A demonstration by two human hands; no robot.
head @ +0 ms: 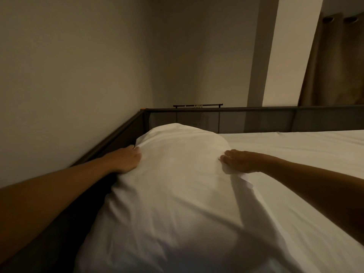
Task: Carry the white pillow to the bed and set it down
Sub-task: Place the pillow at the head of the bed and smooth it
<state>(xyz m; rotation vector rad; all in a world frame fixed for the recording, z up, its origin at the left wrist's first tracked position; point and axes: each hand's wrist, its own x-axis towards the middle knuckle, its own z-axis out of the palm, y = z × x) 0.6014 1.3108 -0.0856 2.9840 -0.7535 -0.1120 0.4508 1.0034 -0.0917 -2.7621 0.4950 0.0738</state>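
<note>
The white pillow (173, 174) lies on the bed (295, 154), along its left side near the far corner. My left hand (126, 159) presses against the pillow's left edge, fingers curled into the fabric beside the rail. My right hand (240, 160) rests flat on the pillow's right edge, fingers spread, palm down. Both arms reach forward over the white sheet.
A dark mesh rail (236, 115) runs around the bed's left and far sides. Plain walls stand close behind it. A brown curtain (334, 66) hangs at the far right. A dark rack bar (197, 105) shows behind the far rail.
</note>
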